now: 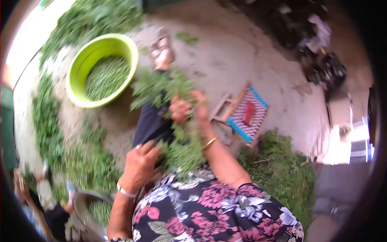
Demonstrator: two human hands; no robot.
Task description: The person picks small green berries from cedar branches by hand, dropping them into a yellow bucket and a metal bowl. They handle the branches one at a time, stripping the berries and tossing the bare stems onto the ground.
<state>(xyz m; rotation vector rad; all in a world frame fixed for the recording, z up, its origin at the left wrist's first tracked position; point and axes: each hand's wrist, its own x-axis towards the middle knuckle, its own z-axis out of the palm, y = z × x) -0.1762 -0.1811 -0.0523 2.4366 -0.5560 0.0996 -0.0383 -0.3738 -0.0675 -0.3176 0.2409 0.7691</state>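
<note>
A bunch of leafy green plants (183, 147) lies across my lap and over the dark trouser leg, its leaves blurred. My right hand (196, 105), with a gold bangle at the wrist, is closed around the stems in the upper part of the bunch. My left hand (141, 159) wears a ring and a silver bangle. Its fingers are curled together at the left edge of the leaves, and what they pinch is hidden. Ahead on the left stands a lime-green tub (71, 82) partly filled with small green pods (107, 78).
A woven stool (258, 107) with a red object (249, 113) on it stands to the right. Heaps of plants (282, 173) lie right, left and behind the tub. At lower left, another person's hands (22, 185) show near a metal basin (82, 201) of pods.
</note>
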